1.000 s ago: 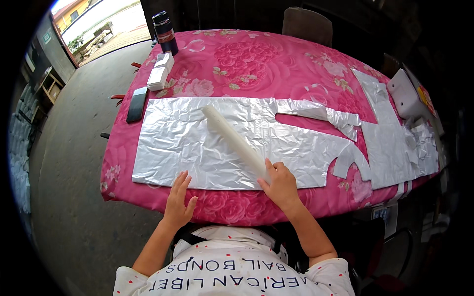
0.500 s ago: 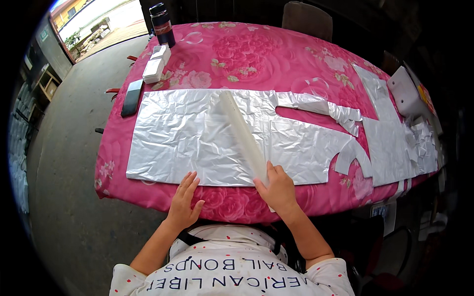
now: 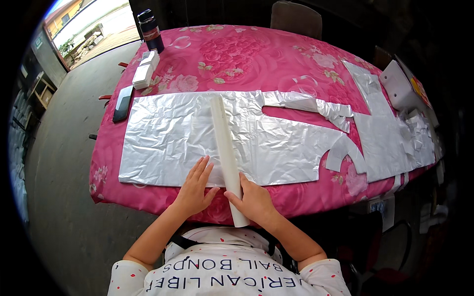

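Note:
A silver plastic bag (image 3: 163, 143) with cut-out handles lies flat and wrinkled across the table. Over its middle stands a long white tube (image 3: 223, 133), slanting slightly, its near end past the table's front edge. My right hand (image 3: 253, 200) is closed around the near part of the tube, thumb on top. My left hand (image 3: 196, 190) is open with fingers stretched out, its fingertips over the bag's near edge, just left of the tube. At the right, a second stack of silver plastic bags (image 3: 380, 143) touches or overlaps the first one's handles.
The table wears a pink flowered cloth (image 3: 237, 54). Along its left side are a phone (image 3: 123, 104), small white boxes (image 3: 143, 76) and a dark bottle (image 3: 150, 30). A white container (image 3: 402, 86) stands at the right edge; a chair back (image 3: 296, 19) rises behind the table.
My right hand has drawn the tube toward me and to the left, turning it more upright. My left hand has moved slightly forward and right, closer to the tube.

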Demonstrator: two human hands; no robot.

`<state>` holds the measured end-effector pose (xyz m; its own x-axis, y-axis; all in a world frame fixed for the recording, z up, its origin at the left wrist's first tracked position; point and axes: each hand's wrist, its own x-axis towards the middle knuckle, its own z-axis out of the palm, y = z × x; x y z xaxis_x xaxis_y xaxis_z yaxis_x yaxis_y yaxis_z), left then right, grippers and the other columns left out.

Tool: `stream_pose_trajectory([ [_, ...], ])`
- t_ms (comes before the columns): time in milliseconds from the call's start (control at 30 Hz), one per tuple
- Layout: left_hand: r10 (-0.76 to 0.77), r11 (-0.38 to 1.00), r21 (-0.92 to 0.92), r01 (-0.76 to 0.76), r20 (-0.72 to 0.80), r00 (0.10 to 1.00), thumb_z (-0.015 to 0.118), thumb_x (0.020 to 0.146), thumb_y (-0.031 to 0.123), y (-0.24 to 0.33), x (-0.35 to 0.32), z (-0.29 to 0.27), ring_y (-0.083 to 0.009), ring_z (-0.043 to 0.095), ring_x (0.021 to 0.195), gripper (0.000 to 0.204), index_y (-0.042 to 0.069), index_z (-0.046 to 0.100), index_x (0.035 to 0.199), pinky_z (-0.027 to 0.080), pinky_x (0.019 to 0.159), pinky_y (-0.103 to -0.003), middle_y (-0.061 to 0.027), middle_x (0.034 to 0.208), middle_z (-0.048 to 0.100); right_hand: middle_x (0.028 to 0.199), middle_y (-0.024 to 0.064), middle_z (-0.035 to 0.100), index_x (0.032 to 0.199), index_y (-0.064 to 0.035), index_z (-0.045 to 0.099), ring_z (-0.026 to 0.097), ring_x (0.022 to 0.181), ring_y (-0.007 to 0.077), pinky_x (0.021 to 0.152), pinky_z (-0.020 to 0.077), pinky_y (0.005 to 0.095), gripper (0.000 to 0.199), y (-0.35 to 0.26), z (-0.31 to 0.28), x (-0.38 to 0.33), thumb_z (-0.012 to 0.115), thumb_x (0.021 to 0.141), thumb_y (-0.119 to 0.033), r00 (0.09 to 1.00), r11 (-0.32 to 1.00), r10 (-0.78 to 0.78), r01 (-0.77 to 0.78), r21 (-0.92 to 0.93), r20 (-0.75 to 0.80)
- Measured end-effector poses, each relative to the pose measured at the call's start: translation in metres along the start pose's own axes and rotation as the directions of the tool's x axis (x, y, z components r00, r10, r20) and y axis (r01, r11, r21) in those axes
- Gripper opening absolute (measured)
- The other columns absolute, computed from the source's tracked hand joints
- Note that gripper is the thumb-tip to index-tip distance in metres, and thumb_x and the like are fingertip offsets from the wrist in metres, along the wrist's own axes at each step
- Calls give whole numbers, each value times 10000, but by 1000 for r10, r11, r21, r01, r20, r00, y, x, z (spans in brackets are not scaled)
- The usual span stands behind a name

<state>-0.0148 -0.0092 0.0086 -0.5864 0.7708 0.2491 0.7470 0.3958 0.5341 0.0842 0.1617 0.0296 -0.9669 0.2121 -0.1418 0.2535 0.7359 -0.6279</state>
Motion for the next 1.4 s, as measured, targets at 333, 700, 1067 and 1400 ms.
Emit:
stream_pose_trajectory([
  [333,-26,1000,12,26,-16,1000,613,779,198,-16,-17,0,-380,278,1300,615,-40,364,1290,244,1064,-445,-234,1391,301,745,146,635,1150,87,520,617,676,267,644,482,341,596,38,-48,49,597,829,-409,984,969,69,-26,246,-165],
  [700,-40,982,189,24,81,996,631,745,253,-8,-10,2,-341,321,1290,630,-15,412,1271,234,1067,-448,-192,1373,364,798,95,574,999,-22,531,585,628,161,505,472,239,335,160,-140,210,619,846,-307,761,226,643,-83,971,-84],
  [1067,-41,982,188,25,82,996,643,724,236,-8,-9,0,-349,354,1268,617,-3,435,1253,264,1047,-455,-194,1358,386,613,-30,480,751,-122,556,494,549,101,490,340,248,126,219,-197,249,661,784,-184,674,58,729,108,992,-116],
  [1400,-11,983,183,-4,78,997,639,733,249,-10,-5,2,-348,373,1251,592,-34,451,1218,272,1043,-450,-202,1337,402,1047,193,558,1098,48,521,548,958,264,821,449,331,380,286,-234,204,600,780,-146,-47,882,421,-210,421,-906],
])
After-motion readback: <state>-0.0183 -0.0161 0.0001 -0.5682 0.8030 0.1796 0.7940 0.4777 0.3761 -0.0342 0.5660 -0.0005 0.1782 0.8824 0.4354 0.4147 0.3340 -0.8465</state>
